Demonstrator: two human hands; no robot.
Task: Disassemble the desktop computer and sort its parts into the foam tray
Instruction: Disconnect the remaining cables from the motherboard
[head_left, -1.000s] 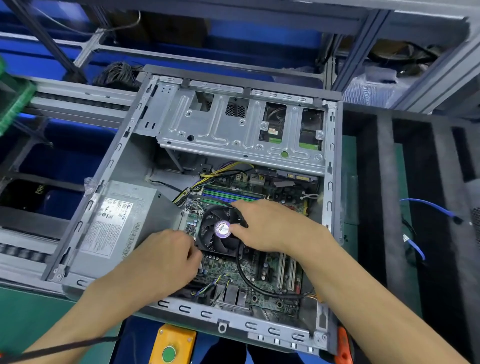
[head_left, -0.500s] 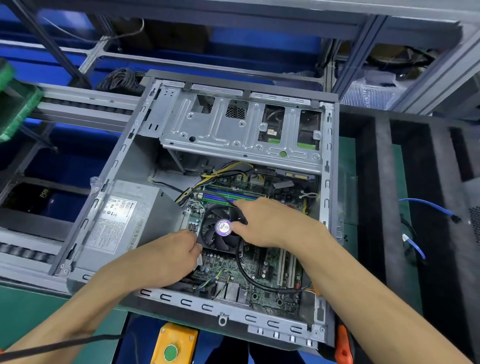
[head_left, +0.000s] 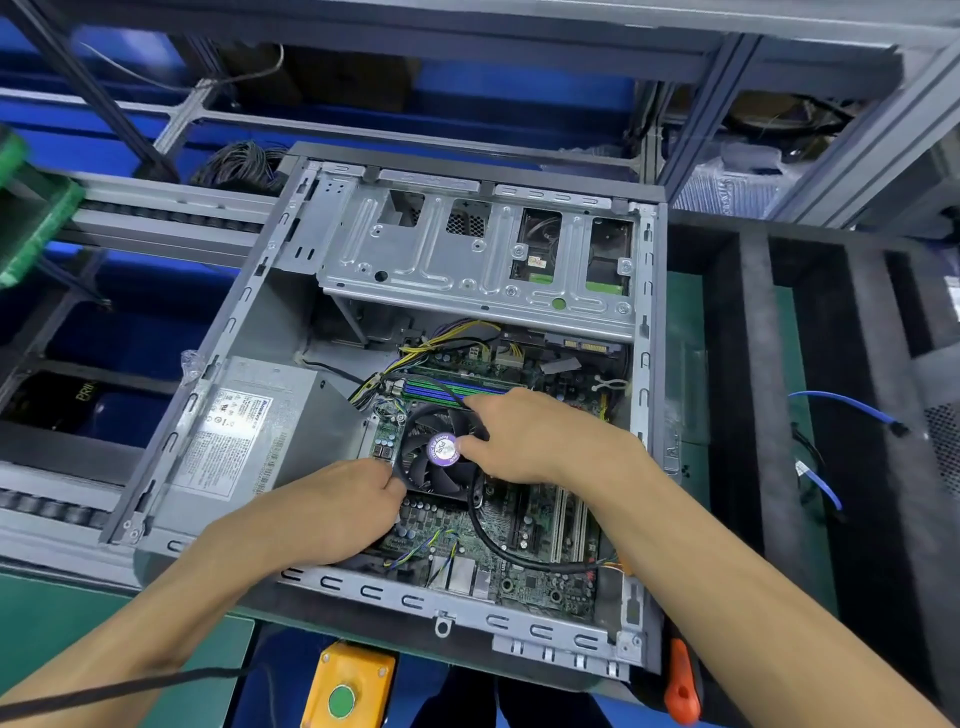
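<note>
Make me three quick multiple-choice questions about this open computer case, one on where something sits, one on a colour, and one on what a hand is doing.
1. Where is the power supply in the case?
A. Left of the cooler fan
B. Right of the cooler fan
C. Out in the foam tray

2. What colour is the round button on the yellow box?
A. Red
B. Green
C. Blue

3. What is the right hand doing?
A. Hanging idle
B. Holding a screwdriver
C. Resting on the cooler fan

Answers: 1 A, its labelled grey box sits left of the fan. 2 B, the button is green. 3 C, its thumb is on the fan's hub sticker.
</note>
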